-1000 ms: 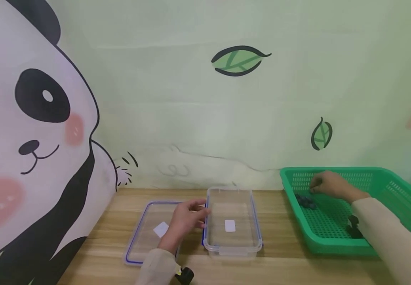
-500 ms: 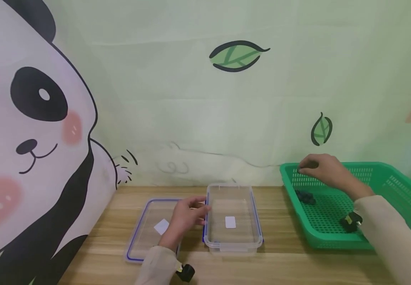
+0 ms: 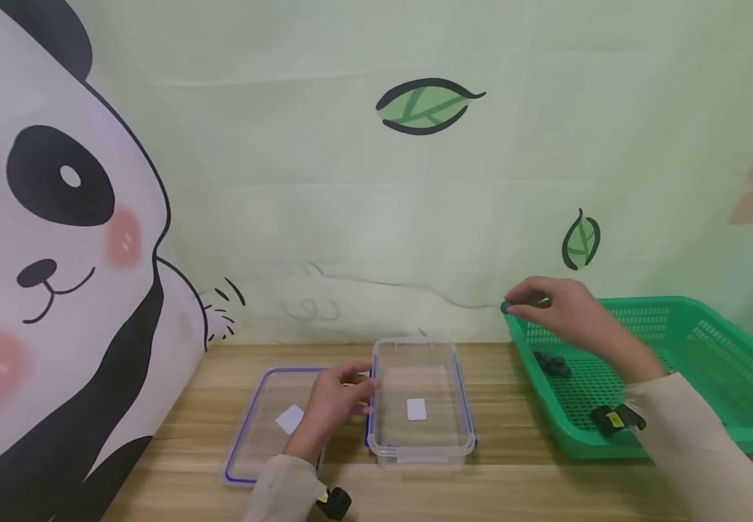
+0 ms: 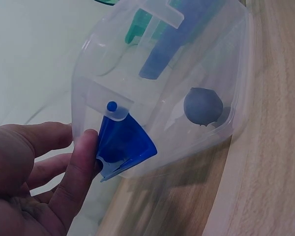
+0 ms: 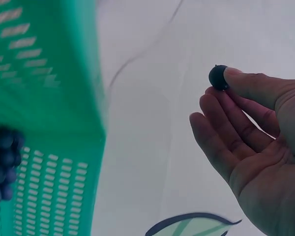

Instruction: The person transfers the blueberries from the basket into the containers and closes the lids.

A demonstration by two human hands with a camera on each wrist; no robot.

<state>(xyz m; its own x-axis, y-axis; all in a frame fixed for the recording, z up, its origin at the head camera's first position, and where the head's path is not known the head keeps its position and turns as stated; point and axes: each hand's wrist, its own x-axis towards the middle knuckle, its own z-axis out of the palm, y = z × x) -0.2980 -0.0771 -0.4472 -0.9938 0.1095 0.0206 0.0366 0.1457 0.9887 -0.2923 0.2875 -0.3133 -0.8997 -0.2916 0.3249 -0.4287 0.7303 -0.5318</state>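
Note:
My right hand (image 3: 562, 308) pinches a blueberry (image 5: 218, 77) between thumb and fingertip, above the left rim of the green basket (image 3: 546, 409). In the right wrist view the other fingers are loosely spread. Several blueberries (image 3: 553, 364) lie clustered at the basket's left side. My left hand (image 3: 337, 399) rests at the left side of a clear plastic container (image 3: 431, 380), its relaxed fingers right at the wall and the blue latch (image 4: 123, 145). One blueberry (image 4: 203, 106) shows inside the container in the left wrist view.
A clear lid (image 3: 255, 428) with a blue seal lies left of the container, partly behind my left hand. The wooden table (image 3: 494, 406) meets a wall (image 3: 324, 188) printed with a panda and leaves. The basket's raised rim stands between the blueberry cluster and the container.
My right hand has risen out of the basket and moved left over its rim, bringing a blueberry with it. My left hand stays beside the container.

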